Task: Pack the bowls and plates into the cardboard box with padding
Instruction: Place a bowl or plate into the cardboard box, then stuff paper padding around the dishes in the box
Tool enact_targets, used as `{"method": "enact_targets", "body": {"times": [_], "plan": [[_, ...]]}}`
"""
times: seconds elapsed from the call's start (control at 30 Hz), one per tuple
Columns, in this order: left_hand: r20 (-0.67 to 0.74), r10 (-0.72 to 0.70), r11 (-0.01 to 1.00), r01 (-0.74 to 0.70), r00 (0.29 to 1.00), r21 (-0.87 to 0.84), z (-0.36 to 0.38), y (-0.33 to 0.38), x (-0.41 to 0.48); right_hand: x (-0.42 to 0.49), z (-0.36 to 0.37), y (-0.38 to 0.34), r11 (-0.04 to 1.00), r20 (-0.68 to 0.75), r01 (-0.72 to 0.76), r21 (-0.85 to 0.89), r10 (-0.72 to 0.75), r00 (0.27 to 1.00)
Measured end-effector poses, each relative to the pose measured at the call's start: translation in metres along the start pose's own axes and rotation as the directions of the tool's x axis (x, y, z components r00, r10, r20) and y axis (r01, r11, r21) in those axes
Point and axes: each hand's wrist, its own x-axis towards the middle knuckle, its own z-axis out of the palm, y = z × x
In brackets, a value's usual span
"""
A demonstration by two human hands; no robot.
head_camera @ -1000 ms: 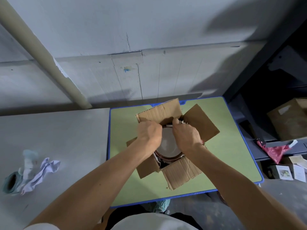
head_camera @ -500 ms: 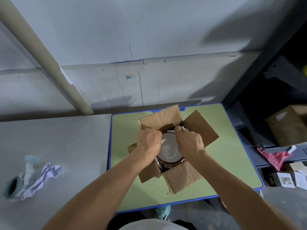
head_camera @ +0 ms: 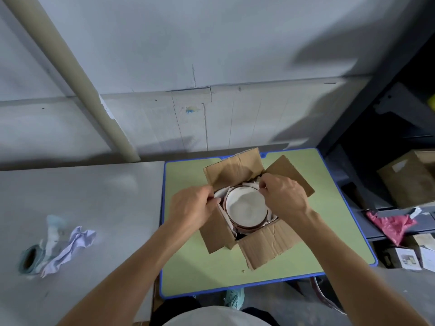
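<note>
I'm watching the green table point(head_camera: 188, 267), where the cardboard box point(head_camera: 266, 243) is sitting open with the white bowl point(head_camera: 246, 207) nested inside. The left hand point(head_camera: 193, 208) and right hand point(head_camera: 284, 196) are each pinching the paper padding point(head_camera: 220, 193) beside the bowl's rim.

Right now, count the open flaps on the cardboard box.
4. Far flap at the back; right flap beyond the right hand; near flap at the front; left flap under the left hand. None looks hidden.
</note>
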Motion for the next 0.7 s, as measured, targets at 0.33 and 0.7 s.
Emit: {"method": "enact_targets", "body": {"times": [0.33, 0.7], "plan": [[0.031, -0.036, 0.996, 0.039, 0.999, -0.074, -0.010, -0.053, -0.022, -0.007, 0.016, -0.097, 0.984, -0.018, 0.168, 0.065, -0.167, 0.986], [0.073, -0.119, 0.991, 0.123, 0.990, -0.054, -0.008, -0.154, -0.060, -0.012, 0.080, -0.193, 0.902, 0.071, 0.433, -0.006, -0.431, 0.900]]}}
